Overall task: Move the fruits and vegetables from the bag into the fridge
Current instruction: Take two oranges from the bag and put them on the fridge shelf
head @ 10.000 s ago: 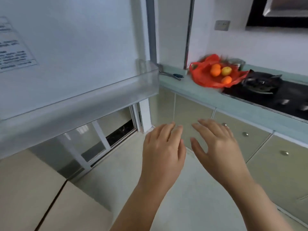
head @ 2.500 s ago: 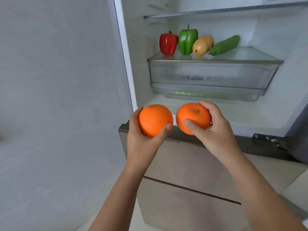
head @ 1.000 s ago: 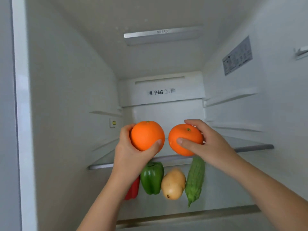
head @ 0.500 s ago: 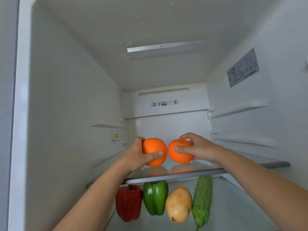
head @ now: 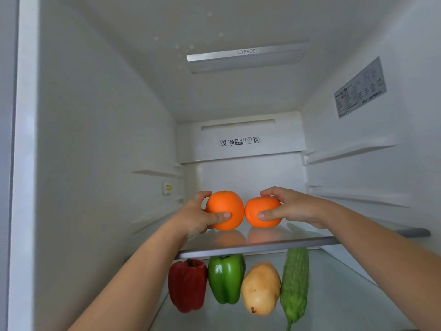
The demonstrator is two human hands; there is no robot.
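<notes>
Both my arms reach into the open fridge. My left hand grips an orange and my right hand grips a second orange. The two oranges touch side by side and rest on, or just above, the glass upper shelf, which mirrors them. On the shelf below lie a red pepper, a green pepper, a yellow pear-like fruit and a bumpy green gourd. The bag is out of view.
White fridge walls close in left and right, with shelf rails on both sides. A vent panel covers the back wall and a light strip sits in the ceiling. A label is stuck on the right wall.
Both hands have pushed the oranges a little deeper and lower, down to the glass shelf. The right orange has turned in my fingers.
</notes>
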